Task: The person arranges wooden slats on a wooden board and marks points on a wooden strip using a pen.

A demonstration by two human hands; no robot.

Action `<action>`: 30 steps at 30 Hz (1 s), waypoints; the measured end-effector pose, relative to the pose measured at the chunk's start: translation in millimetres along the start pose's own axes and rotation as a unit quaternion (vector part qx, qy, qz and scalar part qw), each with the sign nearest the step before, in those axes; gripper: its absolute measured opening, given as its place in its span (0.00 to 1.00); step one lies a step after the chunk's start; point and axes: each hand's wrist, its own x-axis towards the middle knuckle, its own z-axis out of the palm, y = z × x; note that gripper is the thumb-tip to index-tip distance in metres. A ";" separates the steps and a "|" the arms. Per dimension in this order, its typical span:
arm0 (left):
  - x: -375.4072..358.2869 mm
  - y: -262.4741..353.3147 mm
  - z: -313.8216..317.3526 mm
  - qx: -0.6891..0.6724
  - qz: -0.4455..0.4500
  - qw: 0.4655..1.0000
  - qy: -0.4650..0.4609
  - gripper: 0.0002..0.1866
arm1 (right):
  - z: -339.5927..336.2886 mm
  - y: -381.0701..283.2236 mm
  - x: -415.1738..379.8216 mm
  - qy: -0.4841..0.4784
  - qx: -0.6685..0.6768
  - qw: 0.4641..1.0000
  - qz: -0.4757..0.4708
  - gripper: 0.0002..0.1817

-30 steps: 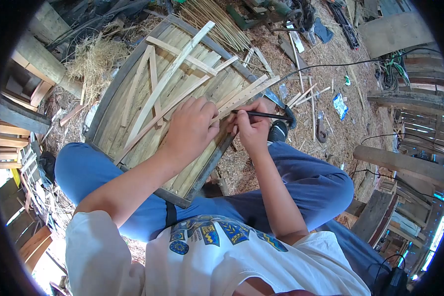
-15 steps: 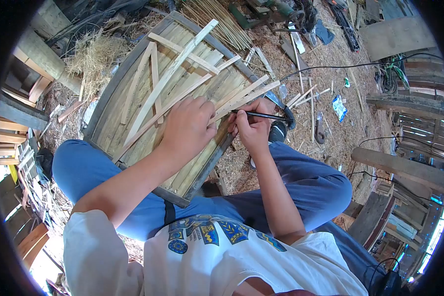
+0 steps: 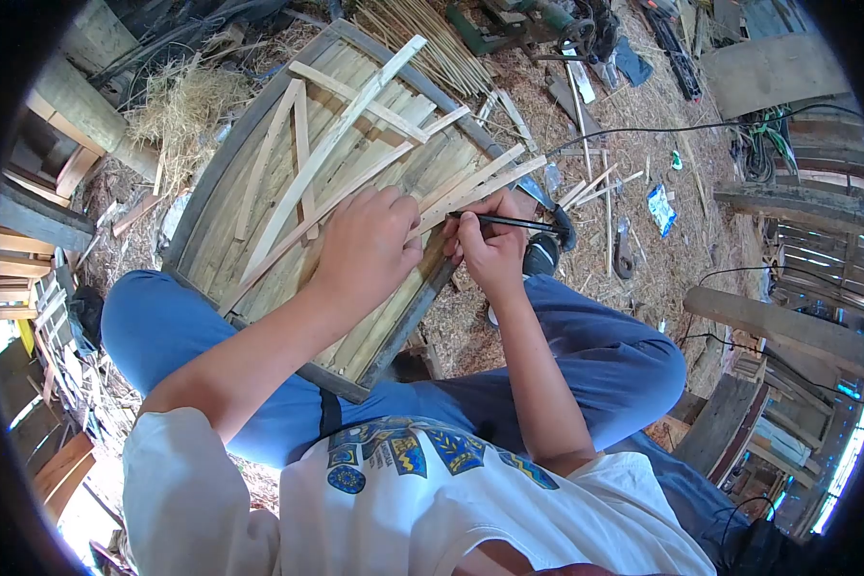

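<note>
In my right hand [image 3: 490, 245] is a slim black pencil [image 3: 516, 223], its tip against a pale wooden strip [image 3: 485, 188]. My left hand [image 3: 370, 240] is closed around the lower end of that strip, fingers curled under and partly hidden. Beside it runs a second thin strip [image 3: 480, 175]. Both strips lie over a slatted wooden panel [image 3: 355, 357] with a dark frame, which rests against my legs. More loose strips, among them a long pale batten [image 3: 331, 158], are spread across the panel to the left of my hands.
A dark curved tool [image 3: 564, 230] lies by my foot, right of the panel. Wood shavings and offcuts [image 3: 590, 187] cover the ground, with a blue-white packet [image 3: 660, 211]. A black cable [image 3: 682, 129] crosses at right. Bundled thin sticks [image 3: 422, 43] lie beyond the panel.
The pencil's back end has tipped slightly; otherwise both hands and the strips stay in nearly the same place.
</note>
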 end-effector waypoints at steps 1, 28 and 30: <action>0.0 -0.2 0.4 -0.001 -0.001 1.000 -0.001 0.10 | 0.0 -0.2 0.1 0.000 -0.002 1.000 0.003 0.08; 0.8 -0.1 -1.5 -0.007 0.004 1.000 0.003 0.10 | 0.3 0.1 1.1 -0.006 0.018 1.000 -0.009 0.08; 0.4 -0.6 -0.4 -0.011 0.003 1.000 0.004 0.10 | 1.1 -0.7 1.7 -0.007 0.002 1.000 -0.010 0.08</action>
